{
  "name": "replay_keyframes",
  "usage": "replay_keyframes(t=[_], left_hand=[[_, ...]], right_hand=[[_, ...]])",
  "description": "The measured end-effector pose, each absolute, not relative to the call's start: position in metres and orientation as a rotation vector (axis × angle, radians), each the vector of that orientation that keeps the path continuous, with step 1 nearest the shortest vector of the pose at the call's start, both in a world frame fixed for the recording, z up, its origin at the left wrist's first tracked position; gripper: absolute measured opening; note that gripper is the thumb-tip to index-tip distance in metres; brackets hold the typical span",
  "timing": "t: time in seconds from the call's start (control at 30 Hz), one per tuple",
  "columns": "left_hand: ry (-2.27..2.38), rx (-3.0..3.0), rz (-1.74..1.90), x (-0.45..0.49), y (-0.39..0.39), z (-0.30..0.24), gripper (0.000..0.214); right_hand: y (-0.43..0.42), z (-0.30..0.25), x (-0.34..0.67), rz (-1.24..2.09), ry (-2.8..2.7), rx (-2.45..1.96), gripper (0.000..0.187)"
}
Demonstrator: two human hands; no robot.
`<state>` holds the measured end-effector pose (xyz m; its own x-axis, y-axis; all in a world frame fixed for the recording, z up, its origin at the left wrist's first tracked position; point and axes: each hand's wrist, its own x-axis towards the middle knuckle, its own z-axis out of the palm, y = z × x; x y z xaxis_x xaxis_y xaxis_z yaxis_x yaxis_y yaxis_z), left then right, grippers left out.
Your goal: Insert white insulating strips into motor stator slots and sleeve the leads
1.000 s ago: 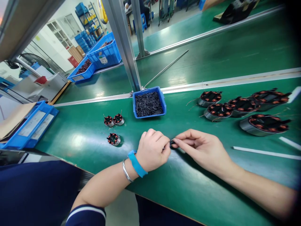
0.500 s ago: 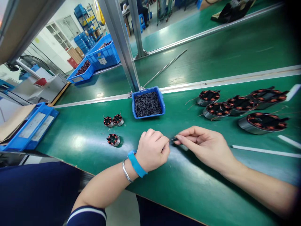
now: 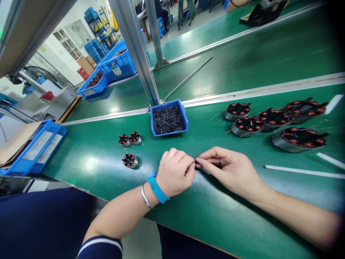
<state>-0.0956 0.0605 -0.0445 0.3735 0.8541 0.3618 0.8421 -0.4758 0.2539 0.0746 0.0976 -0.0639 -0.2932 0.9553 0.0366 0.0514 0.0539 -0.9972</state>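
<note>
My left hand [image 3: 176, 169], with a blue band and a metal bangle at its wrist, is closed around something mostly hidden; only a dark bit shows beneath the fingers. Right up against it, my right hand [image 3: 229, 165] pinches a small black tube [image 3: 196, 163] between thumb and fingertips. The tube's far end lies at the left fingertips. Beyond the hands stands a blue bin [image 3: 185, 120] full of short black tubes [image 3: 168, 120]. Small motor stators with copper windings [image 3: 130, 160] sit left of my left hand.
Larger wound stators [image 3: 246, 126] with loose wire ends stand at the right. White strips [image 3: 302, 172] lie near them. A metal post [image 3: 137, 54] rises behind the bin, and a thin rod [image 3: 188, 78] leans there. Blue trays [image 3: 40, 147] are at the left edge.
My right hand has moved slightly left, bringing the black tube closer against my left fingertips. Less of the tube shows now. My left hand has stayed nearly in place.
</note>
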Motion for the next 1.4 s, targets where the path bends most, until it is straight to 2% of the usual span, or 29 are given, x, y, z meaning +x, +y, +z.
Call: replay_keyframes(t=[0.13, 0.23, 0.4, 0.57, 0.67, 0.8, 1.03, 1.17, 1.23, 1.33, 1.37, 1.4], left_hand=[[1.57, 2.588, 0.721, -0.096, 0.06, -0.044, 0.021], [1.554, 2.59, 0.74, -0.096, 0.061, -0.044, 0.019], [1.542, 2.569, 0.797, -0.096, 0.061, -0.046, 0.016], [1.544, 2.455, 0.858, -0.096, 0.061, -0.049, 0.009], [1.57, 2.369, 0.876, -0.096, 0.062, -0.052, 0.003], [1.658, 2.254, 0.896, -0.094, 0.061, -0.055, 0.002], [1.708, 2.179, 0.885, -0.091, 0.056, -0.058, 0.002], [1.653, 2.171, 0.885, -0.095, 0.057, -0.056, 0.002], [1.543, 2.168, 0.896, -0.104, 0.057, -0.048, 0.017], [1.409, 2.152, 0.84, -0.125, 0.054, -0.03, 0.068], [1.4, 2.15, 0.784, -0.132, 0.053, -0.024, 0.083], [1.408, 2.15, 0.72, -0.138, 0.052, -0.019, 0.088]], right_hand=[[0.104, -0.065, 0.083, 1.328, -1.709, -0.968, 0.037], [0.109, -0.062, 0.088, 1.09, -1.983, -0.833, 0.02], [0.109, -0.063, 0.086, 0.673, -2.161, -0.666, 0.021], [0.105, -0.066, 0.075, 0.511, -2.204, -0.778, 0.023], [0.102, -0.067, 0.064, 0.562, -2.12, -0.942, 0.021], [0.097, -0.065, 0.054, 0.84, -1.917, -1.098, 0.021], [0.07, -0.059, 0.054, 1.048, -1.866, -1.004, 0.025], [0.065, -0.062, 0.057, 1.068, -1.896, -0.961, 0.034], [0.075, -0.063, 0.063, 1.171, -1.893, -0.968, 0.038], [0.097, -0.063, 0.071, 1.389, -1.819, -1.026, 0.047], [0.103, -0.063, 0.072, 1.427, -1.809, -1.036, 0.05], [0.106, -0.061, 0.072, 1.438, -1.817, -1.031, 0.051]])
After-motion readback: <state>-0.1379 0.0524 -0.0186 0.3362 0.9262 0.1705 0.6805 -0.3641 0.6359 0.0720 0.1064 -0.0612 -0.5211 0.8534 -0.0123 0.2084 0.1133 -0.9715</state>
